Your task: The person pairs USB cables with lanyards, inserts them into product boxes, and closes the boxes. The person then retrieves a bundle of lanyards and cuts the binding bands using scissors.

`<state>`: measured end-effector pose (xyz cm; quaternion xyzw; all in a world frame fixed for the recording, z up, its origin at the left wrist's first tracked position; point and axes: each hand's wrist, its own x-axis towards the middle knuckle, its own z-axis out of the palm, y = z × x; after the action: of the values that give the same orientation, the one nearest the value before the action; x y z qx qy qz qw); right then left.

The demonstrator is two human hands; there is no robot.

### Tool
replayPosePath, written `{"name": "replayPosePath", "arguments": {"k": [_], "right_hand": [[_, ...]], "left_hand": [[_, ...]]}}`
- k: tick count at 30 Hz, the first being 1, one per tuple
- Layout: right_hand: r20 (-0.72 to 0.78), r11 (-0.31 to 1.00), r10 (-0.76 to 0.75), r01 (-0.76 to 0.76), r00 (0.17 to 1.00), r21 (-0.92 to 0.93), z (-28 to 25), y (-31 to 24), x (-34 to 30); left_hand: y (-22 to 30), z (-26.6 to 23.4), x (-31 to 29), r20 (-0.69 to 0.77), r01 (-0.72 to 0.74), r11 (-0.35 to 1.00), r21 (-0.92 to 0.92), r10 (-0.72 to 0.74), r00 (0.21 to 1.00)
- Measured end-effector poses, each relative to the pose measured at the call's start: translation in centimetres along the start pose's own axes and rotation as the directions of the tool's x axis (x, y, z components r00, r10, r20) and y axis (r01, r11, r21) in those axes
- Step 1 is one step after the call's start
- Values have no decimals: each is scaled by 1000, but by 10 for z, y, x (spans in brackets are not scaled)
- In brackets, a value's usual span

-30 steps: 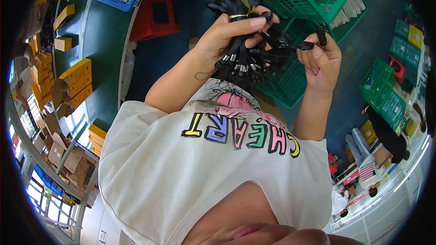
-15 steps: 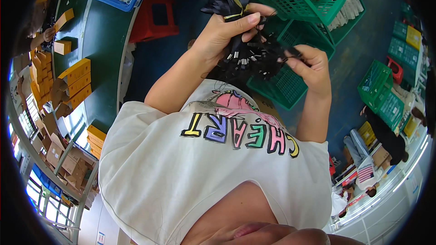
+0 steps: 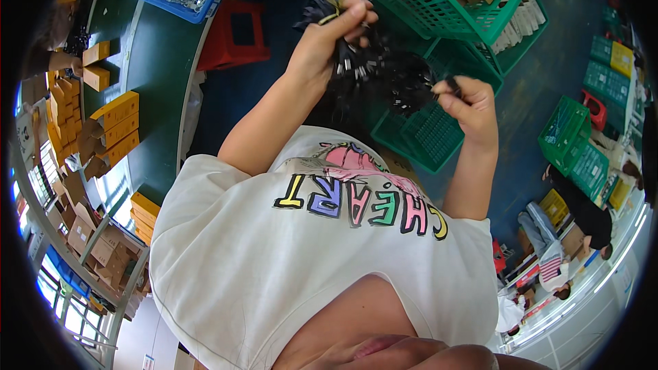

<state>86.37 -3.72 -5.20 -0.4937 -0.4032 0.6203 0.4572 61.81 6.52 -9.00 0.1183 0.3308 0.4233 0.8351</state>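
My left hand (image 3: 321,44) is closed round a bundle of black cables (image 3: 355,65), bound at its upper end by a yellow tie (image 3: 330,4). Small silver connector ends show among the strands hanging below the fist. At the right, the fingers of my right hand (image 3: 473,108) are pinched on a thin black cable end, with part of the bundle stretching between both hands. Motion blurs some of the strands. Both hands are held up in front of my chest, over a green plastic crate (image 3: 439,154).
A green crate of cardboard boxes (image 3: 490,31) stands beyond my hands. To the left are a red stool (image 3: 223,55), a green worktable (image 3: 161,68), a blue bin of white cables (image 3: 199,10) and stacked yellow boxes (image 3: 122,120). Another person's hand (image 3: 68,62) is at the far left.
My left hand has moved slightly left and up with the bundle. My right hand has shifted slightly down, and the cables are more spread between the hands.
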Motion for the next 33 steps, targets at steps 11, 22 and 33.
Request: {"name": "replayPosePath", "arguments": {"k": [11, 22, 33], "right_hand": [[-174, 961, -72, 116, 982, 252, -21, 5, 25], [-258, 975, -44, 98, 965, 200, -42, 59, 106], [-331, 821, -157, -64, 931, -568, -84, 234, 195]], "left_hand": [[58, -67, -37, 170, -59, 966, 252, 16, 985], [138, -74, -121, 309, -338, 739, 583, 183, 933], [110, -141, -98, 256, -124, 828, 547, -24, 966]]}}
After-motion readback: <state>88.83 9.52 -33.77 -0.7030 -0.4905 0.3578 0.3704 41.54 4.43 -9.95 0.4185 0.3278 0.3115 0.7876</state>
